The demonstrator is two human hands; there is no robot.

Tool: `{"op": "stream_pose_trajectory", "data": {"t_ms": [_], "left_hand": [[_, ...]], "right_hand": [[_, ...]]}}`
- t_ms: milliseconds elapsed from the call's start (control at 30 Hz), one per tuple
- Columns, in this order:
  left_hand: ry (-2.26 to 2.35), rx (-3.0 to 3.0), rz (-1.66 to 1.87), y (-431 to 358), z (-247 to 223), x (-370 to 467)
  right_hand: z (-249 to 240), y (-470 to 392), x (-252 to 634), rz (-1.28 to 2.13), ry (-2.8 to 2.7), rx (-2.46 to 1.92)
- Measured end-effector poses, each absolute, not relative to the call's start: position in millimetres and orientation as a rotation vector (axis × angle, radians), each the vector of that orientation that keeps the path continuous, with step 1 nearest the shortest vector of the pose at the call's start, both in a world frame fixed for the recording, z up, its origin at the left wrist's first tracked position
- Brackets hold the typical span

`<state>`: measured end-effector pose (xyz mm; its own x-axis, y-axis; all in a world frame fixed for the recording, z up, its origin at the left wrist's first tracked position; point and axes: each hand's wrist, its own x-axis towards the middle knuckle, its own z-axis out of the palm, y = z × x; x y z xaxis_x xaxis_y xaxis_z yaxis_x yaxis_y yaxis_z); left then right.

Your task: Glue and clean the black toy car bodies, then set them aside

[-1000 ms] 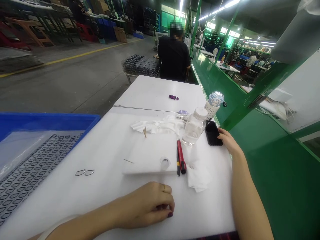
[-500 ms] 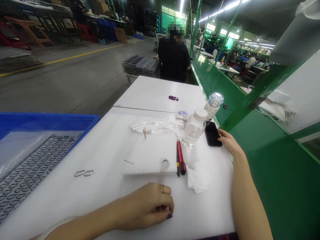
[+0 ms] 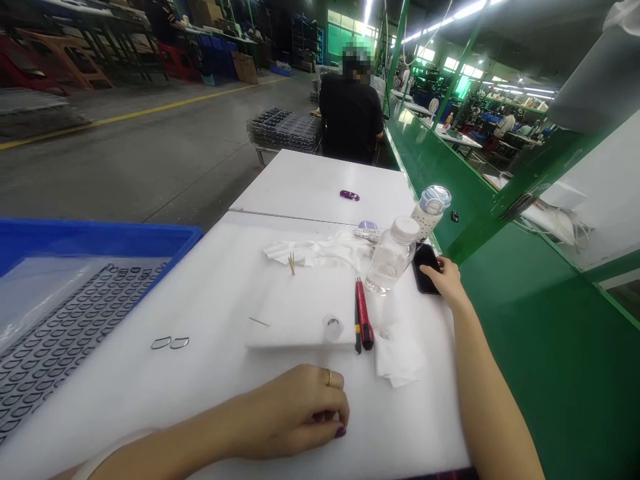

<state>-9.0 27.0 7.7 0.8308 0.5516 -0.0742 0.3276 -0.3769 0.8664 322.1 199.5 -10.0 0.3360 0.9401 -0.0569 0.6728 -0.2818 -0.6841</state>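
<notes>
My left hand point(image 3: 310, 412) rests on the white table point(image 3: 200, 400) near its front edge. Its fingers are curled in loosely and nothing shows in them. At the right edge of the table, my right hand point(image 3: 445, 277) grips a black smartphone point(image 3: 425, 273), the thumb over its dark screen and the fingers at its far side. Ahead of my left hand is a white foam block point(image 3: 295, 313) bearing a small clear cup point(image 3: 333, 327), a loose toothpick point(image 3: 259, 321) and several toothpicks standing together point(image 3: 291, 265). Two D-shaped metal rings point(image 3: 170, 343) lie to the left.
Beside the block lie a red utility knife point(image 3: 365, 317) and crumpled tissue point(image 3: 397, 360). A clear bottle point(image 3: 393, 257) and a dotted tumbler point(image 3: 430, 213) stand by the phone. At left, a blue bin point(image 3: 185, 233) holds rows of rings. A person point(image 3: 350, 120) sits ahead.
My right hand has shifted left onto the phone, its thumb now over the screen instead of at the edge. My left hand stays put.
</notes>
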Motion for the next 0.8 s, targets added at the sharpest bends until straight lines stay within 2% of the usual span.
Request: {"op": "stream_pose_trajectory", "data": {"t_ms": [100,367,800], "left_hand": [[0.648,1.998,0.282,27,8,-9],[0.655,1.981,0.264,26,7,-11],[0.654,1.995,0.261,26,9,-10]], "right_hand": [[-11,201,323,0.576,-1.396,-2.074],[2,193,338,0.933,-1.341,-1.844],[17,181,325,0.977,-1.319,-1.902]]}}
